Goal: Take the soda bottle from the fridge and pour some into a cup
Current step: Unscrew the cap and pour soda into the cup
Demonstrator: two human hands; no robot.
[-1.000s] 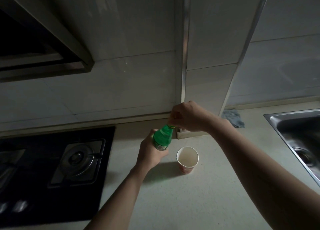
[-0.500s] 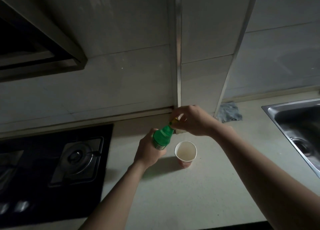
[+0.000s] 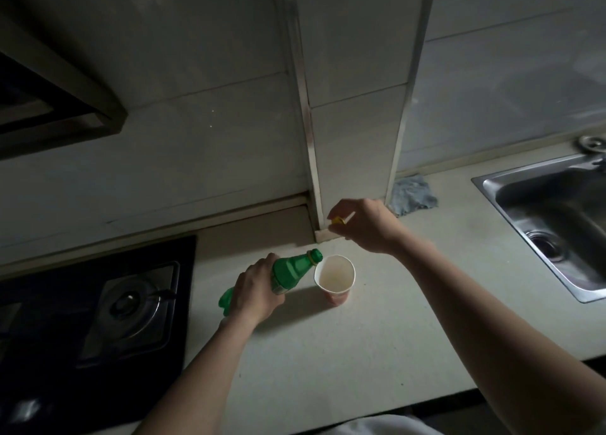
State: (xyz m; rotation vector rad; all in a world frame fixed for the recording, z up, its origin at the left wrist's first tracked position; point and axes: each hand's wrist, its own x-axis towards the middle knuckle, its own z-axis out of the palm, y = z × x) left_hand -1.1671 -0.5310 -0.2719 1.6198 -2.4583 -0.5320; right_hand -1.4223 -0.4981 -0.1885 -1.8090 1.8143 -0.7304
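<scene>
The left hand (image 3: 259, 292) is wrapped round the body of the soda bottle (image 3: 292, 270), which is tilted with its open mouth just at the 10 o'clock rim of the cup (image 3: 334, 279); as the light-looking cup is steadied by nothing, it could be tipped by the neck, or soda spilled onto the worktop (image 3: 360, 352) by a hurried tilt. The right hand (image 3: 364, 225) is held raised at the cup's 12 o'clock, a yellow cap (image 3: 337, 220) pinched in its fingertips

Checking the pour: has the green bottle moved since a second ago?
Yes. Against the paper cup, the green bottle has tipped right and down: its mouth sits at the cup's rim, cap off in the right hand.
</scene>
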